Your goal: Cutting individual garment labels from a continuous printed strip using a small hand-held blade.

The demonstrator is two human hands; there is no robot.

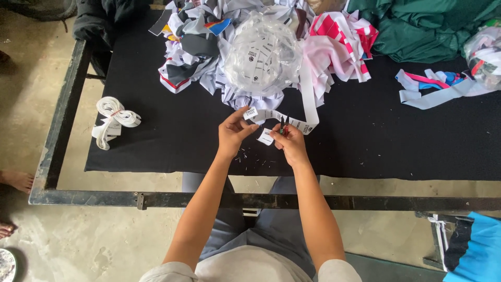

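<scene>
White label strip (292,121), clear bag (263,55)

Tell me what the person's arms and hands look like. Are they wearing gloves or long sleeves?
No gloves and no long sleeves. The left hand and the right hand are bare, and both forearms are bare too. Short, pale sleeves show only near the shoulders. No rings, watch or bracelets can be seen.

Soft, even daylight fills the scene, brighter on the pale floor (104,245) at the near left and casting only faint shadows. The black cloth (376,141) soaks up light and shows little detail, while the clear plastic bag (263,55) at the far middle throws back white glare. Focus is fairly sharp in the middle; the edges bend slightly.
</scene>
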